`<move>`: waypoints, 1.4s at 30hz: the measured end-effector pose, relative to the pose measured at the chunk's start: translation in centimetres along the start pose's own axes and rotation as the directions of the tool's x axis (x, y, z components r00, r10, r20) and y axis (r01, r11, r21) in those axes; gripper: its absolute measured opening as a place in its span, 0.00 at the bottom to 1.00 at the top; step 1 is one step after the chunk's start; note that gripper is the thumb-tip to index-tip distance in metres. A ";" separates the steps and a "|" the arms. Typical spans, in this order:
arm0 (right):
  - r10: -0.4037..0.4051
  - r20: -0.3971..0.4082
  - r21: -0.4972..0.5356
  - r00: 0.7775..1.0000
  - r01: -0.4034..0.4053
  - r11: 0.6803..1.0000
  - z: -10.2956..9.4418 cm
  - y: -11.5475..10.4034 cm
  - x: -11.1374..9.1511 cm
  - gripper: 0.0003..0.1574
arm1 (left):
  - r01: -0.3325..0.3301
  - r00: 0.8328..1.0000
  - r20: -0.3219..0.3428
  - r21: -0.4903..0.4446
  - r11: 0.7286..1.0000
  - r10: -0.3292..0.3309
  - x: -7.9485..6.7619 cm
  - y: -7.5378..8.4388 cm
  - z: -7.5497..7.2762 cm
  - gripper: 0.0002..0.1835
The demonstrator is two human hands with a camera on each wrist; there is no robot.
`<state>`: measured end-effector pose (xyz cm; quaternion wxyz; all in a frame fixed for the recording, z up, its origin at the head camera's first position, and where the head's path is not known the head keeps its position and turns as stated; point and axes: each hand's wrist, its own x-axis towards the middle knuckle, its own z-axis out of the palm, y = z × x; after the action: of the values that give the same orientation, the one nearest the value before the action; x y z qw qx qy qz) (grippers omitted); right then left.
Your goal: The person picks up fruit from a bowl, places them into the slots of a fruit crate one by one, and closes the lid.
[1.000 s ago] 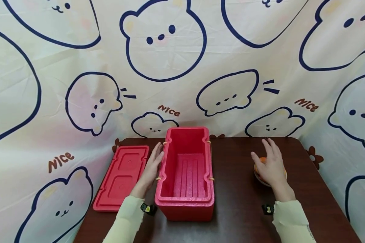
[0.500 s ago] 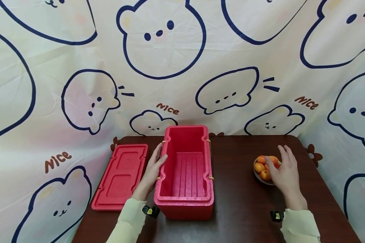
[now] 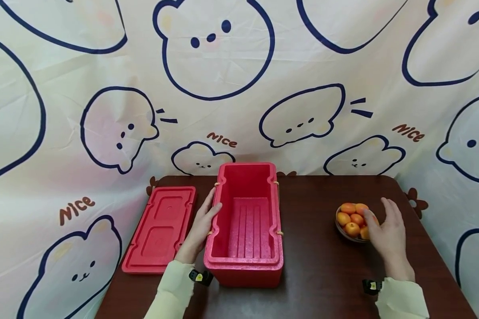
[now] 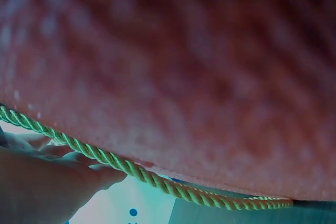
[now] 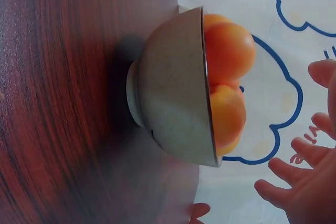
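A deep red box without its lid stands in the middle of the table. My left hand holds its left wall, thumb over the rim and fingers along the outside. In the left wrist view those fingers lie beside a twisted yellow-green cord on the box's side. My right hand hovers with spread fingers at the right of a small bowl, holding nothing. The bowl is heaped with orange fruits that look like apricots. In the head view, my right thumb overlaps the pile's right edge.
Left of the box a red lid lies flat on the dark brown table. A white cloth printed with cartoon bears hangs behind and at both sides. Each wrist carries a small black camera.
My right hand has drawn back to the right from over the bowl, uncovering the fruits. The left thumb has moved onto the box's rim. The head view has shifted slightly.
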<state>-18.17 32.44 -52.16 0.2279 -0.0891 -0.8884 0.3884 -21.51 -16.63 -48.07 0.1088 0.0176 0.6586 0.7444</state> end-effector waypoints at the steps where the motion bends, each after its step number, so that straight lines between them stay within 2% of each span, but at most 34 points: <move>1: 0.003 0.000 0.003 1.000 -0.003 1.000 0.0 0.1 0.0 0.40 | 0.002 1.000 -0.004 0.003 1.000 -0.002 0.0 0.0 0.0 0.38; 6: 0.014 0.026 -0.016 1.000 -0.013 1.000 -0.2 0.5 0.0 0.38 | 0.007 1.000 -0.022 0.015 1.000 -0.007 -0.1 0.2 0.2 0.36; 12: 0.011 0.139 -0.105 0.990 0.004 0.994 -0.4 0.9 0.2 0.39 | -0.004 0.999 -0.039 0.003 1.000 0.004 -0.2 0.0 0.3 0.35; 17: 0.008 0.212 -0.135 0.977 0.021 0.991 -0.2 1.2 0.9 0.42 | -0.016 0.999 -0.048 -0.017 1.000 0.015 -0.4 0.0 0.5 0.35; 25: 0.008 0.257 -0.153 0.966 0.033 0.988 0.2 1.6 1.8 0.40 | -0.017 0.998 -0.056 -0.006 1.000 0.016 -0.4 0.1 0.7 0.35; 31: 0.047 0.309 -0.186 0.950 0.012 0.983 0.7 1.9 2.8 0.43 | -0.005 0.998 -0.055 -0.002 1.000 0.004 -0.4 -0.1 0.6 0.35; 42: 0.074 0.399 -0.279 0.914 0.044 0.959 0.8 1.7 4.4 0.42 | -0.016 0.999 -0.043 0.005 1.000 0.017 -0.2 -0.1 0.5 0.35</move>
<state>-22.48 34.56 -52.42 0.0206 -0.0452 -0.9617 0.2694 -21.26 -16.17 -48.13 0.0886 0.0074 0.6625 0.7438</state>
